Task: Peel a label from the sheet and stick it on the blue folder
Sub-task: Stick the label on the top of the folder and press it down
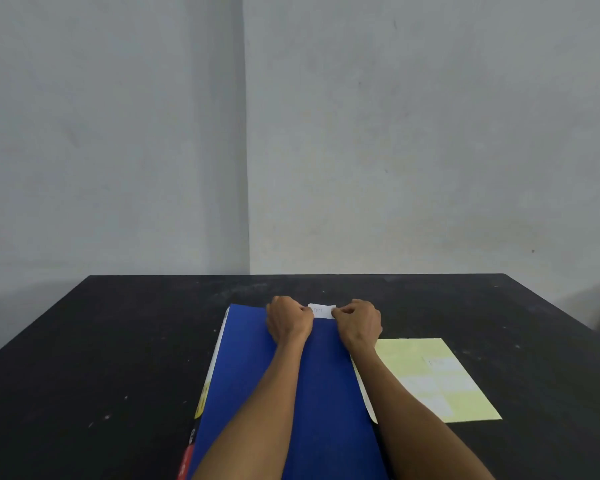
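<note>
A blue folder (250, 368) lies lengthwise on the black table, running from the near edge towards the far side. A small white label (321, 311) with faint writing sits at the folder's far edge. My left hand (287, 320) pinches the label's left end and my right hand (358, 323) pinches its right end, fingers curled. Whether the label touches the folder cannot be told. The pale yellow label sheet (465, 400) lies flat to the right of the folder, with a few white labels on it.
The black table (101, 341) stands in a corner of grey walls. Under the folder's left side, white, yellow and red edges of other folders or papers (201, 403) stick out. A white flap (362, 389) shows at the folder's right edge.
</note>
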